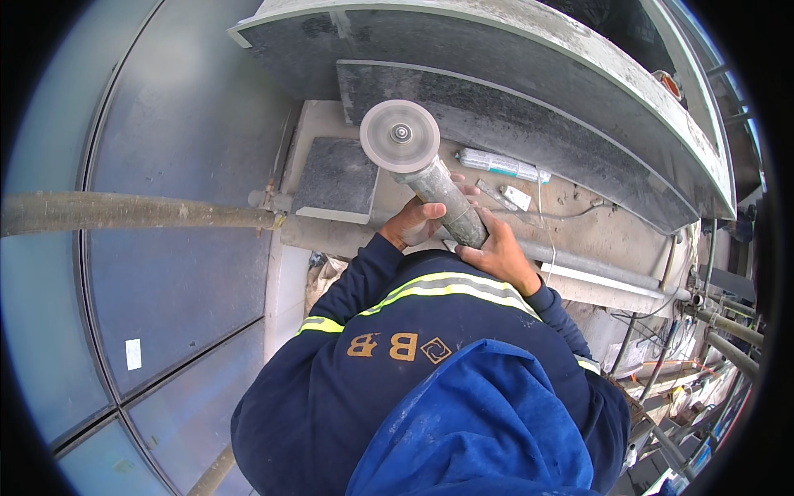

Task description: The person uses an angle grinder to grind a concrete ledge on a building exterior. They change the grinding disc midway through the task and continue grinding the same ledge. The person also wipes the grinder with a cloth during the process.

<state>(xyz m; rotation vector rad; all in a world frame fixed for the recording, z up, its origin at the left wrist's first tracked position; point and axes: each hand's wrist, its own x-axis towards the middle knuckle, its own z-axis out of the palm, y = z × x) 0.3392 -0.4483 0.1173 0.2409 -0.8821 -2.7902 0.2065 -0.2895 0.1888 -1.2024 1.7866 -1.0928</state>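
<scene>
Both my hands are on a dusty grey angle grinder (451, 198), held in front of my chest. Its round cutting disc (401, 136) faces up at the far end, away from me. My left hand (416, 221) wraps the body just below the disc, with some fingertips showing on the far side. Around the rear end of the body my right hand (503, 256) is closed. A dark grey stone slab (335, 178) with a pale edge lies left of the disc. No contact between disc and stone shows.
A white sealant tube (503, 164) and a small white packet (517, 197) lie on the dusty ledge. Long dark stone panels (496, 107) stand beyond. A scaffold pole (141, 212) crosses at left before large glossy panels (182, 298). More scaffolding tubes (732, 326) are at right.
</scene>
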